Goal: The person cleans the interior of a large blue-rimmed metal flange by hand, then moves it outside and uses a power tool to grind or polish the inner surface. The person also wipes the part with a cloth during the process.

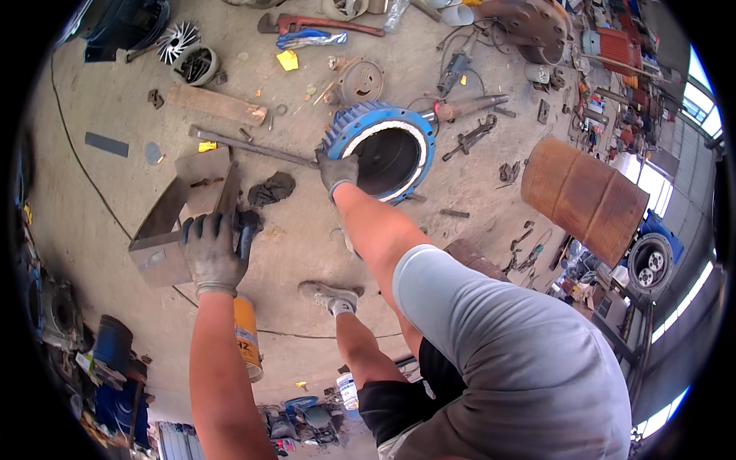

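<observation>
The thing in hand is a blue ring-shaped metal housing with ribbed outer fins [387,127], its face edged by a pale, uneven ring around a deep, dark bore. It sits on the grey concrete floor [291,238], between the floor's cluttered left and right edges. The right grip [339,170], in a grey work glove, touches the left of its rim, so the housing lies mostly to that grip's right; whether the fingers are clamped on it I cannot tell. The left grip [213,253], likewise gloved, is over the right part of a brown open box with flat sides [159,265], well apart from the housing; whether it is together or apart I cannot tell.

Counted: one housing, one box, one long grey metal bar [257,146] ending just beside the right grip, one crumpled black cloth-like piece [272,188], one flat wooden board [218,105], one red pipe wrench [345,25], one rusty barrel [586,199] near the floor's right edge.
</observation>
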`<action>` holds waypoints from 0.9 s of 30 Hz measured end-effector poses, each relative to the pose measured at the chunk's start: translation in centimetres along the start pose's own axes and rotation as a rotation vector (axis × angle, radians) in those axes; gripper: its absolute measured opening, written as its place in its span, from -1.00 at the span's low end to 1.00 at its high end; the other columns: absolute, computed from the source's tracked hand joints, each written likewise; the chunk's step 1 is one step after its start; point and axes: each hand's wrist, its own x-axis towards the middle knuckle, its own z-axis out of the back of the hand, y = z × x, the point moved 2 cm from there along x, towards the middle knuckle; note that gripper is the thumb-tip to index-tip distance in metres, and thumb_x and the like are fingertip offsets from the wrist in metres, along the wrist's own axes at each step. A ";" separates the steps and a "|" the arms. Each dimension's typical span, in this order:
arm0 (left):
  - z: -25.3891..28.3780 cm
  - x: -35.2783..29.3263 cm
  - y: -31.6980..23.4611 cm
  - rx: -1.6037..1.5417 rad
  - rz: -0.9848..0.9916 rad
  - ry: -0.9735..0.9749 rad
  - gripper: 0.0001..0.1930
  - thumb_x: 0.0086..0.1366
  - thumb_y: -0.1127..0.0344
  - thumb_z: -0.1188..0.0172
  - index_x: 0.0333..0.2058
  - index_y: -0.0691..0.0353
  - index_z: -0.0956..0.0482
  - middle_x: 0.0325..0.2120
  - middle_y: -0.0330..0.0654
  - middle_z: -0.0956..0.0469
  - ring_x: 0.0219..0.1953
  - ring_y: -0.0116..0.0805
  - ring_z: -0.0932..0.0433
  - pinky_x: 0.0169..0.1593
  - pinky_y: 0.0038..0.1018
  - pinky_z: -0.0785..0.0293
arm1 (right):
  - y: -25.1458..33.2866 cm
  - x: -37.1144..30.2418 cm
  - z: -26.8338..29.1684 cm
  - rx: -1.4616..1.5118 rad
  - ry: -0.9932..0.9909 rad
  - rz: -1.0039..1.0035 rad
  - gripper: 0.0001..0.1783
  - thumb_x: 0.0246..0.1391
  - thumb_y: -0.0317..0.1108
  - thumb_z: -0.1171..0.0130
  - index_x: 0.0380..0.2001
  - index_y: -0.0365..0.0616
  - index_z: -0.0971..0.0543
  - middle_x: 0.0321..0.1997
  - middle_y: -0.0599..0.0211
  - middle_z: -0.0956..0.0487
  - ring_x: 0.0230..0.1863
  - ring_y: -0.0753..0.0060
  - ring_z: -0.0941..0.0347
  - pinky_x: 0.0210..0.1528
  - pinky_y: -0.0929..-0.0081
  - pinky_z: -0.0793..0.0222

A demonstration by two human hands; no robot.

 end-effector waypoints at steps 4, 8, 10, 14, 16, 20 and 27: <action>0.4 0.5 -0.2 0.010 -0.017 0.001 -0.58 0.28 0.06 -0.34 0.01 0.18 -0.66 -0.06 -0.08 -0.60 0.07 0.05 -0.53 0.34 0.09 -0.32 | -0.6 0.0 1.6 0.023 0.054 0.017 0.02 -0.07 0.09 -0.54 0.18 -0.58 -0.38 0.20 -0.46 -0.56 0.27 -0.29 -0.54 0.34 0.10 -0.44; 0.2 0.1 -0.3 0.019 -0.025 -0.023 -0.58 0.27 0.03 -0.36 -0.02 0.16 -0.67 -0.08 -0.10 -0.61 0.07 0.03 -0.53 0.31 0.07 -0.33 | -1.5 -2.2 6.2 0.079 0.101 0.106 -0.05 -0.07 0.03 -0.54 0.15 -0.56 -0.44 0.11 -0.36 -0.64 0.16 -0.25 -0.62 0.24 0.13 -0.51; 0.0 0.2 -0.2 0.015 -0.034 -0.030 -0.58 0.26 0.01 -0.37 -0.03 0.15 -0.67 -0.09 -0.10 -0.61 0.07 0.02 -0.53 0.28 0.06 -0.34 | -3.0 -2.6 9.4 0.112 0.126 0.155 -0.14 -0.06 -0.03 -0.53 0.13 -0.51 -0.49 0.08 -0.26 -0.68 0.09 -0.16 -0.66 0.17 0.16 -0.56; 0.5 0.1 -0.5 0.001 -0.030 -0.017 -0.60 0.27 0.02 -0.36 -0.06 0.17 -0.67 -0.11 -0.08 -0.61 0.05 0.04 -0.53 0.27 0.05 -0.34 | -10.2 -0.6 16.7 0.421 0.258 0.021 -0.43 0.04 -0.14 -0.42 0.04 -0.31 -0.62 -0.08 0.13 -0.70 -0.17 0.24 -0.63 -0.04 0.26 -0.56; 0.7 -0.2 -0.3 0.003 -0.012 0.003 -0.61 0.27 0.06 -0.33 -0.04 0.18 -0.67 -0.09 -0.07 -0.60 0.05 0.04 -0.53 0.29 0.05 -0.33 | -14.4 2.2 21.5 0.591 0.333 -0.092 -0.59 0.10 -0.12 -0.35 -0.06 -0.14 -0.67 -0.29 0.38 -0.66 -0.37 0.39 -0.54 -0.10 0.30 -0.51; 1.5 0.1 -0.5 -0.002 -0.051 -0.054 -0.62 0.29 0.00 -0.35 -0.11 0.17 -0.66 -0.14 -0.05 -0.58 0.00 0.08 -0.52 0.23 0.04 -0.36 | -16.4 5.7 28.7 0.899 0.717 -0.461 -0.59 0.18 -0.12 -0.26 0.01 -0.10 -0.61 -0.14 0.28 -0.65 -0.05 0.22 -0.57 0.24 0.16 -0.48; -0.3 -0.6 -0.2 0.024 0.012 0.028 -0.60 0.30 0.02 -0.34 -0.01 0.12 -0.65 -0.03 -0.07 -0.58 0.09 0.06 -0.50 0.30 0.06 -0.32 | -17.6 0.9 28.3 0.737 0.614 -0.549 -0.73 0.23 -0.17 -0.28 -0.08 -0.05 -0.64 -0.13 0.35 -0.67 -0.04 0.31 -0.62 0.08 0.21 -0.58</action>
